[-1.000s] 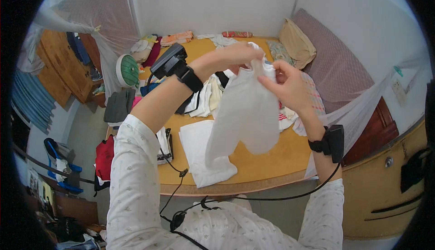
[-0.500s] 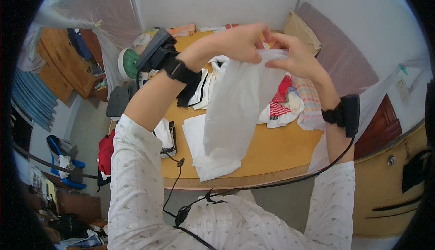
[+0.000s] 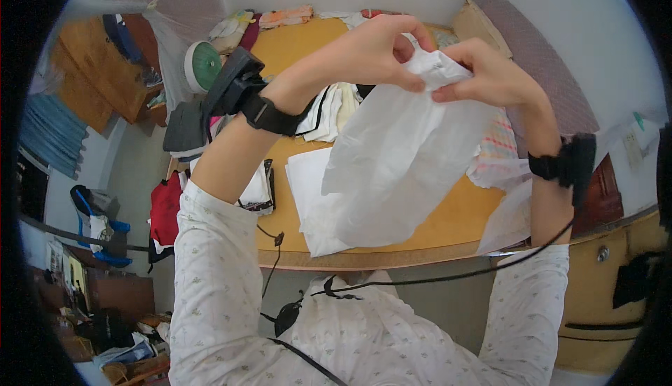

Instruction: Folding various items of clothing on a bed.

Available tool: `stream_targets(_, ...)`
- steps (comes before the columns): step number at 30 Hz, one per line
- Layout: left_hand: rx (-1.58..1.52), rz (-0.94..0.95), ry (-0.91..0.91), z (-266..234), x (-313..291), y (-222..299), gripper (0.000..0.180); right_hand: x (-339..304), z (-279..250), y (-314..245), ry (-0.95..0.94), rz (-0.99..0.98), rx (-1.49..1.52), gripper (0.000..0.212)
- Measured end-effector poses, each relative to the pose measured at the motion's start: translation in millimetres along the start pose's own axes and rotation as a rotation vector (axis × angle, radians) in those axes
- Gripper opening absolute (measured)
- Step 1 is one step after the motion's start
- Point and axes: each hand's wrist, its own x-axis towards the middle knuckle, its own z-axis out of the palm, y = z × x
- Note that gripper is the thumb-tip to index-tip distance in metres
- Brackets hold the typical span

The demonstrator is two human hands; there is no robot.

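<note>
High over a yellow-brown surface (image 3: 462,214), I hold up a thin white cloth (image 3: 406,155), perhaps a garment. Its top edge is bunched between my two hands. My left hand (image 3: 388,46) pinches the left part of that edge between thumb and fingers. On the other side, my right hand (image 3: 493,71) grips the right part the same way, thumb toward me. The cloth hangs loosely and widens downward. Behind its lower left side lies a flat white cloth (image 3: 304,186); whether the two are one piece I cannot tell.
Folded black-edged white clothes (image 3: 259,190) lie left, and more white clothes (image 3: 329,116) sit behind the cloth. Striped fabric (image 3: 498,151) is at right, a pillow (image 3: 483,25) at the far right. A green fan (image 3: 203,65) stands left. A black cable (image 3: 455,274) crosses before me.
Both hands have moved up slightly, and the right one outward. The white cloth's top edge is gathered more, and its hanging part has spread wider to the right.
</note>
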Motion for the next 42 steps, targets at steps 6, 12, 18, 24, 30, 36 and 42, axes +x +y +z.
stream_targets(6,-0.106,-0.129,-0.246,19,-68,-87,0.050,-19,-7,-44,0.111,-0.049,-0.018,0.024)
stream_targets(12,-0.255,-0.349,-0.246,101,-128,-200,0.049,-46,-24,-50,0.265,-0.044,-0.159,0.027)
stream_targets(18,-0.511,-0.466,-0.180,168,-144,-261,0.047,-42,-42,-14,0.223,0.050,-0.093,0.027)
stream_targets(24,0.108,-0.536,0.040,142,-157,-337,0.038,-5,-32,116,0.283,0.173,-0.108,0.031)
stream_targets(30,0.267,-0.445,0.327,44,-117,-323,0.034,-19,-31,162,0.596,0.186,0.080,0.035)
stream_targets(36,0.702,-0.303,0.381,15,-153,-303,0.031,-104,40,193,0.408,0.129,-0.013,0.042)
stream_targets(42,0.703,-0.317,0.265,134,-209,-386,0.032,-184,239,280,0.106,0.112,-0.121,0.030)
